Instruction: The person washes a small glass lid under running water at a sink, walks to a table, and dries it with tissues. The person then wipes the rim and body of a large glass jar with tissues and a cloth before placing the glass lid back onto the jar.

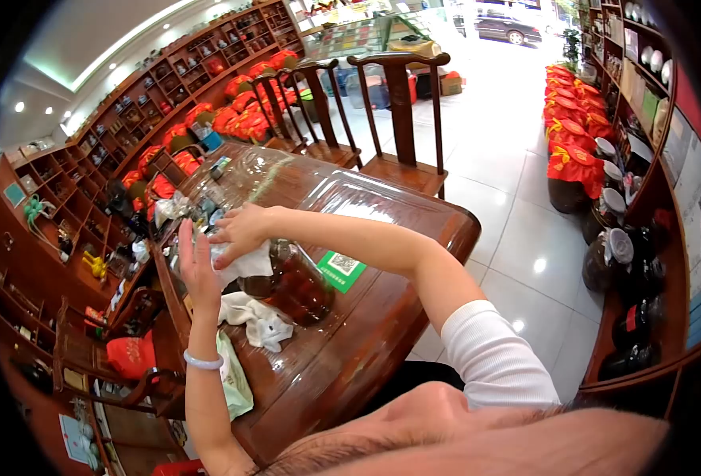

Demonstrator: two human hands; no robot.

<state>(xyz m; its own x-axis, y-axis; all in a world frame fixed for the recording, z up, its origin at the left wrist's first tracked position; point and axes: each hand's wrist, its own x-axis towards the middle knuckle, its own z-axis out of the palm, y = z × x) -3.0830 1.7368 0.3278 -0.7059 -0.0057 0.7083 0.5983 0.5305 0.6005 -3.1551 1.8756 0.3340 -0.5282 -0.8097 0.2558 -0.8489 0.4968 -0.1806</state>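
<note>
A big glass jar [299, 285] of dark reddish-brown contents lies tilted or stands on the brown wooden table [311, 373]; the wide lens leaves this unclear. White thin material [247, 266] covers its far end. My right hand [243, 232] reaches across from the right, fingers spread over that material. On its left side, my left hand [200, 270] is raised with fingers stretched out, close to the material; a pale bangle circles the wrist. Neither hand visibly grips anything. A crumpled white cloth [259, 319] lies beside the jar.
Beside the jar are a green QR-code card [341, 271] and a green-white packet [235, 377]. Wooden chairs [402, 103] line the table's far side. Red-covered jars [577, 163] stand by right-hand shelves. Small items clutter the table's far left. A red cushion [130, 357] rests on a chair.
</note>
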